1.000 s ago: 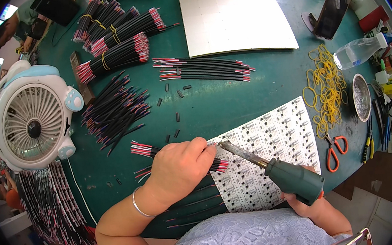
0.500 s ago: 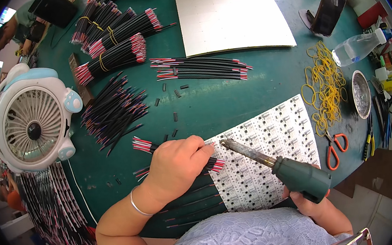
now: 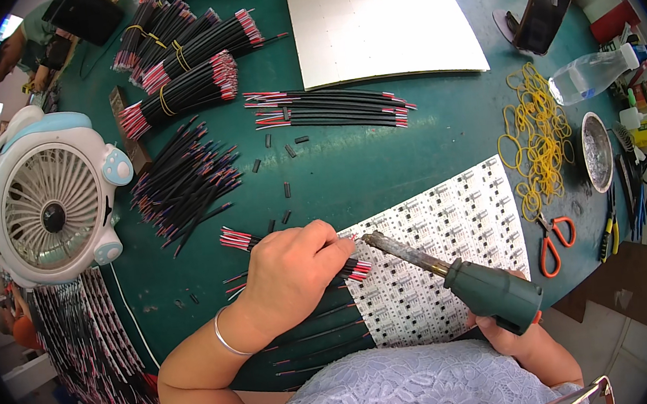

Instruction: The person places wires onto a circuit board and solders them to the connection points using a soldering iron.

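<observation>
My left hand pinches a thin black-and-red wire against the left edge of a white circuit board panel. My right hand grips the green handle of a soldering iron. The iron's metal tip rests at the panel's corner, right by my left fingertips. Several wires lie side by side under my left wrist with their red ends on the panel's edge.
A small white fan stands at the left. Bundles of black-red wires and loose wires lie behind on the green table. A blank white board, yellow rubber bands, orange scissors, a metal dish and a plastic bottle sit further back and right.
The soldering iron has slid slightly right and back with its tip still at the panel's corner. My left hand has barely shifted.
</observation>
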`<act>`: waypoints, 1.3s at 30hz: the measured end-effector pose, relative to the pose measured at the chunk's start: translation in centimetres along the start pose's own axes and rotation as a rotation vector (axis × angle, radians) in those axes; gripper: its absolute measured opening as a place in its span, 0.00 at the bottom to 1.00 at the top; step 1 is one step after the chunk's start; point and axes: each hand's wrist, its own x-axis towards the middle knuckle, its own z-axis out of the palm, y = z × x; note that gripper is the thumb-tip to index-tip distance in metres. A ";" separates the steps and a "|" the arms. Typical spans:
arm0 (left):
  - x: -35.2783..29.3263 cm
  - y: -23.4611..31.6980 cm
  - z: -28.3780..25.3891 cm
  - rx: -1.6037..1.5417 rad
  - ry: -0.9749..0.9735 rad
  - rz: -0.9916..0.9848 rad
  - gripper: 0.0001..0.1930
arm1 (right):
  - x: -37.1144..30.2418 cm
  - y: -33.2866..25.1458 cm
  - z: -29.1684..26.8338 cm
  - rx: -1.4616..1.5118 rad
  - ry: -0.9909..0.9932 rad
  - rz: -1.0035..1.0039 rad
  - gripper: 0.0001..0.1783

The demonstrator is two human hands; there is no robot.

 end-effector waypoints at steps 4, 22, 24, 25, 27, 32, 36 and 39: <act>0.0 -0.1 0.1 -0.005 0.003 0.000 0.11 | 0.0 0.0 0.1 -0.009 0.001 -0.018 0.21; -0.2 0.2 0.2 0.051 -0.003 0.027 0.07 | -0.2 0.0 -0.2 -0.012 -0.024 -0.001 0.19; -0.1 0.1 0.2 0.054 -0.001 0.035 0.07 | -0.2 0.1 0.1 0.000 -0.014 0.009 0.19; -0.1 0.1 0.2 0.053 -0.001 0.036 0.07 | -0.2 0.1 0.2 0.013 -0.004 0.018 0.20; -0.1 0.0 0.2 0.045 0.001 0.038 0.07 | 0.0 0.0 0.2 0.030 -0.007 0.005 0.21; 0.0 0.0 0.3 0.039 0.001 0.041 0.07 | -0.3 0.1 0.0 0.030 -0.027 0.022 0.23; -0.1 0.1 0.1 0.034 0.015 0.045 0.07 | -0.9 -0.6 0.0 0.380 0.050 0.240 0.22; -0.2 0.2 0.1 0.051 0.014 0.062 0.08 | -0.5 -1.0 0.5 0.693 0.189 0.187 0.34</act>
